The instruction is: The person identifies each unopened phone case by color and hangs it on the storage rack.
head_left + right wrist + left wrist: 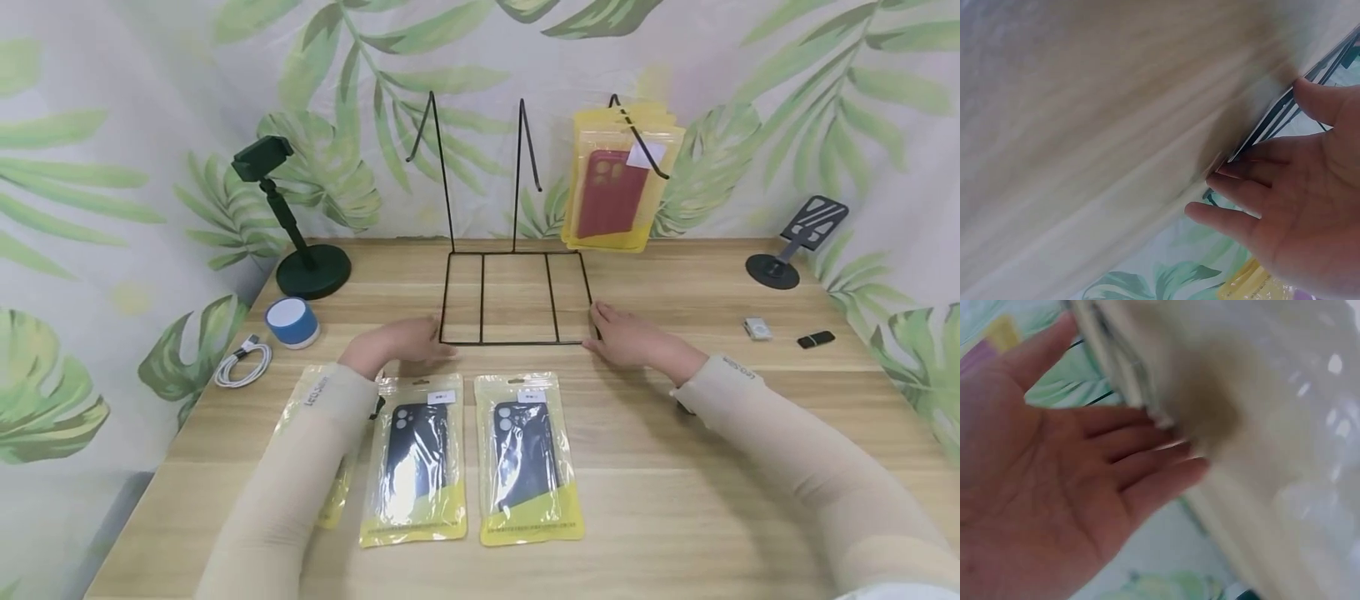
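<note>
A black wire display rack [517, 342] stands on the wooden table with three hooks rising at its back. My left hand [408, 340] lies at the front left corner of its base, and my right hand [630, 333] touches the front right corner. In the wrist views, the left fingers [1147, 459] and right fingers [1244, 190] look mostly straight against the rack's edge. Yellow-and-clear packs of red phone cases [611, 192] hang on the right hook. Two packaged dark phone cases, left [416, 458] and right [527, 458], lie in front; another pack [339, 496] is partly hidden by my left sleeve.
At the left are a dark green stand [313, 271], a blue-and-white round speaker-like object [292, 323] and a coiled white cable [243, 367]. The right side holds a black phone stand [772, 272], a small white object [757, 328] and a small black stick [816, 340].
</note>
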Motion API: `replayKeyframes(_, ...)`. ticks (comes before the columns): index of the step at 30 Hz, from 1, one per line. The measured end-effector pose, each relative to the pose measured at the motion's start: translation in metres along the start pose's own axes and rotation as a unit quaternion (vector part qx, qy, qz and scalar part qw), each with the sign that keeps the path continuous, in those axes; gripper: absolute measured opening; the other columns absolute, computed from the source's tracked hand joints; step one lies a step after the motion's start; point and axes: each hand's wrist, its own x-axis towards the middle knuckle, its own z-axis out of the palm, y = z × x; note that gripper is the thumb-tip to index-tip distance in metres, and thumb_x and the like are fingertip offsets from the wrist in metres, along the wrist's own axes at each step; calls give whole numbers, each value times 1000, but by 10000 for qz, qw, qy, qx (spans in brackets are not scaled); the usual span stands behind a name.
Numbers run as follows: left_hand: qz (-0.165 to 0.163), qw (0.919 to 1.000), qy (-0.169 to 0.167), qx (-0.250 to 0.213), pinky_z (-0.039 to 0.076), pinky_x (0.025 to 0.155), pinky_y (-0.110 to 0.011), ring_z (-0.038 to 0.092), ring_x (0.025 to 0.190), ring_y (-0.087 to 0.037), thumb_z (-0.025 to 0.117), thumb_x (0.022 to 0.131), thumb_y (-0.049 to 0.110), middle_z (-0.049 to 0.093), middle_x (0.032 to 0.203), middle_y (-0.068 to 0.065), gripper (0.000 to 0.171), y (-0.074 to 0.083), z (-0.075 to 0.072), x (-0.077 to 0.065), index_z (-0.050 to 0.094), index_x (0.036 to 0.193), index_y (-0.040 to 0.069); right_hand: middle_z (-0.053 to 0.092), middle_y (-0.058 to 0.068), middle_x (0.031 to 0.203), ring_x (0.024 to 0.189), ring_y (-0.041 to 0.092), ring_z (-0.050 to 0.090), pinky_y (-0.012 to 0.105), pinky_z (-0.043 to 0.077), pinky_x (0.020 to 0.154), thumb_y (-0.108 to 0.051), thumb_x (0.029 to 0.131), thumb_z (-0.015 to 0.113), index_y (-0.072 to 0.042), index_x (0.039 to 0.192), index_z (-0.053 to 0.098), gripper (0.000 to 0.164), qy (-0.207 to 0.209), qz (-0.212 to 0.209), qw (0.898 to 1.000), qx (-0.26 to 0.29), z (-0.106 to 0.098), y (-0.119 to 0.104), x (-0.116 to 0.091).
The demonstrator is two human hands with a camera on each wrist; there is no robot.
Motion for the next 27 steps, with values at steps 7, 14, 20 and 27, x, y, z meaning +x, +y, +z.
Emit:
replayKeyframes(7, 544, 9980, 6, 336, 40, 114, -54, 51, 133, -41, 51, 103, 34, 55, 142, -24, 51, 9, 3, -44, 56, 136, -4, 12, 30, 162, 150, 45, 16, 57, 20, 122, -37, 107, 39, 11, 154, 14, 71, -5, 49, 9999, 110, 1, 7, -8)
replayKeyframes(14, 1142, 9858, 817, 924, 45, 110, -47, 57, 125, -34, 63, 97, 37, 63, 133, -18, 51, 47, 33, -43, 62, 131, -1, 11, 28, 163, 150, 44, 15, 56, 19, 123, -39, 107, 38, 9, 154, 13, 72, -44, 61, 9999, 128, 0, 8, -8)
replayKeyframes(20, 1156, 9778, 1131, 1329, 40, 115, -47, 54, 127, -33, 65, 94, 41, 62, 133, -16, 49, 70, 44, -21, 65, 125, 3, 11, 28, 163, 151, 44, 14, 55, 19, 123, -40, 107, 38, 9, 154, 13, 72, -73, 31, 9999, 119, -1, 4, -4)
replayKeyframes(27, 1108, 9739, 1319, 1478, 51, 98, -40, 60, 108, -27, 66, 90, 15, 69, 116, -10, 15, 86, 50, -16, 71, 101, 6, 9, 27, 163, 151, 43, 13, 56, 21, 122, -40, 107, 38, 7, 155, 12, 73, -132, 12, 9997, 188, -2, 1, -2)
